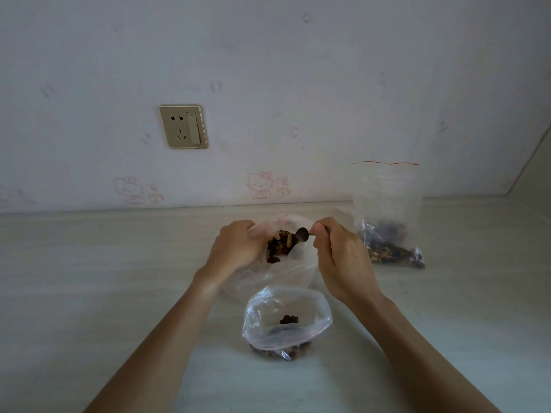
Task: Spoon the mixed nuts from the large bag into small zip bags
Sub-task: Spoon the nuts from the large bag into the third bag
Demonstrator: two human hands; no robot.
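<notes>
The large clear bag (293, 271) lies in the middle of the table with mixed nuts (280, 242) showing at its mouth. My left hand (235, 248) grips the bag's left edge and holds the mouth apart. My right hand (340, 257) pinches the handle of a small metal spoon (302, 234), whose bowl is at the bag's mouth just above the nuts. Nearer to me stands a small zip bag (286, 320) with a red seal line, open at the top, with a few nuts at its bottom.
A second zip bag (387, 222) with nuts in its bottom leans upright at the back right near the wall. A wall socket (183, 126) sits on the wall behind. The pale table (89, 278) stretches left and right.
</notes>
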